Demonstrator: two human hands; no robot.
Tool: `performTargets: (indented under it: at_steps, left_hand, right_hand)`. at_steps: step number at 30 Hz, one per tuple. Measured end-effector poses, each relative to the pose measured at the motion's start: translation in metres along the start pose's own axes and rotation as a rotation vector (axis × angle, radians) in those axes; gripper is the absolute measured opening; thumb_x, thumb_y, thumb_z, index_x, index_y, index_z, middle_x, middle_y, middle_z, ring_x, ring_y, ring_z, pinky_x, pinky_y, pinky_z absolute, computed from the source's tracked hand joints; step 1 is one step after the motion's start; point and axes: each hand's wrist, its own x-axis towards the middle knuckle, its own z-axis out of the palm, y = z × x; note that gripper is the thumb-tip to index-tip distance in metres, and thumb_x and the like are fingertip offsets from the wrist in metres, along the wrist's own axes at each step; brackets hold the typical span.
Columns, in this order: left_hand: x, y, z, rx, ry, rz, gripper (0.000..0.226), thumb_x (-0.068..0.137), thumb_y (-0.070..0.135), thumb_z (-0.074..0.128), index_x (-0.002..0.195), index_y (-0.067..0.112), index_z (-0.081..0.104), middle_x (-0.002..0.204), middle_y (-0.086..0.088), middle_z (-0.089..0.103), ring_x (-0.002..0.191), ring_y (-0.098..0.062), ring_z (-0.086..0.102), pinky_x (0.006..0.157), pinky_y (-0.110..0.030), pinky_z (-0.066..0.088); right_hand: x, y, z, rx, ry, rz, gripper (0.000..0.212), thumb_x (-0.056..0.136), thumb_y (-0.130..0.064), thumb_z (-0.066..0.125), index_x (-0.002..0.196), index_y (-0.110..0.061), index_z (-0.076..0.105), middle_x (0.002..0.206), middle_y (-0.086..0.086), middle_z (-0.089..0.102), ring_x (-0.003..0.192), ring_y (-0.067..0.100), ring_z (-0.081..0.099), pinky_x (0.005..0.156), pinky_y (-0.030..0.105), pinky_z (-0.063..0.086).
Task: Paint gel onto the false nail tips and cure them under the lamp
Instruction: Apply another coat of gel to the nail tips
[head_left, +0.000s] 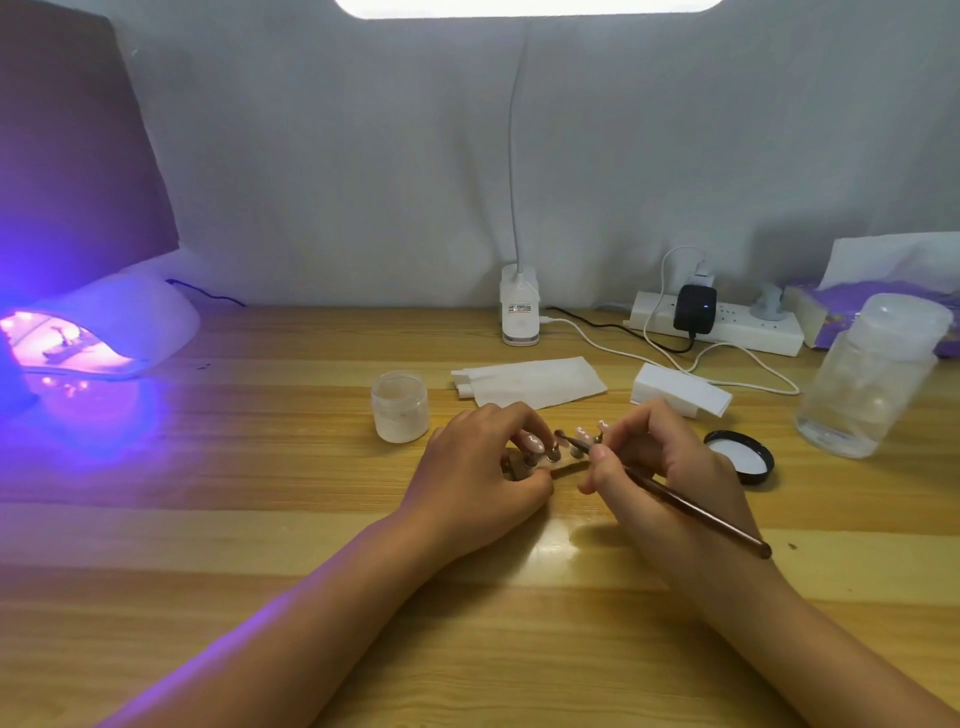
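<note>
Steadying a strip holder (558, 465) of false nail tips (583, 433), the person's left hand (483, 478) grips its end w/ curled fingers, just right of the open gel jar (400, 408) on a wooden desk (260, 519). The right hand (670, 467) pinches a thin brush (701, 512), bristles at the tips. Black lid (740, 457) lies farther right of the jar, folded tissue (530, 387) behind-right. Curing lamp (104, 327), glowing purple, sits far left of the jar; contents too blurred to tell.
</note>
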Motion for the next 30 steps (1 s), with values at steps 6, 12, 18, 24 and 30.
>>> performTargets:
  at_steps: [6,12,18,24,30]
  left_hand:
    - [-0.0004,-0.0003,0.0004,0.001,0.002,-0.001,0.020,0.080,0.032,0.069,0.097,0.038,0.061,0.089,0.019,0.058,0.083,-0.001,0.051,0.075,-0.026,0.044]
    - [-0.0004,0.0009,-0.0008,-0.009,-0.013,-0.001,0.020,0.081,0.033,0.069,0.097,0.040,0.059,0.091,0.018,0.058,0.086,-0.003,0.053,0.078,-0.031,0.050]
    - [-0.0009,0.0012,-0.0003,-0.006,-0.001,0.004,0.020,0.080,0.032,0.069,0.097,0.038,0.060,0.091,0.016,0.059,0.086,-0.004,0.053,0.079,-0.033,0.050]
    - [-0.0009,0.0007,0.0000,-0.001,-0.002,0.007,0.020,0.080,0.032,0.069,0.095,0.039,0.060,0.089,0.017,0.059,0.082,-0.002,0.051,0.074,-0.026,0.044]
    - [-0.0012,0.0015,-0.0006,-0.007,0.000,0.010,0.020,0.080,0.032,0.070,0.094,0.040,0.058,0.089,0.017,0.059,0.082,-0.002,0.051,0.075,-0.028,0.046]
  right_hand:
    - [0.0000,0.0021,0.0000,-0.054,-0.002,0.016,0.016,0.084,-0.016,0.066,0.084,-0.026,0.054,0.070,-0.004,0.065,0.067,0.008,0.065,0.062,0.023,0.053]
    - [0.0000,0.0005,-0.0001,-0.031,0.038,-0.020,0.014,0.083,-0.021,0.066,0.082,-0.026,0.053,0.064,-0.005,0.058,0.063,0.009,0.059,0.053,0.020,0.048]
    - [-0.0002,0.0013,0.0019,-0.084,-0.009,-0.037,0.018,0.084,-0.017,0.069,0.087,-0.027,0.053,0.071,-0.008,0.063,0.068,0.007,0.062,0.058,0.025,0.052]
    - [-0.0011,0.0025,0.0012,-0.076,0.020,-0.038,0.023,0.082,-0.013,0.068,0.079,-0.028,0.051,0.067,-0.008,0.058,0.065,0.008,0.058,0.052,0.016,0.045]
    - [-0.0008,0.0004,0.0014,-0.048,0.028,-0.065,0.012,0.084,-0.024,0.066,0.085,-0.026,0.054,0.067,-0.010,0.059,0.067,0.008,0.061,0.054,0.018,0.048]
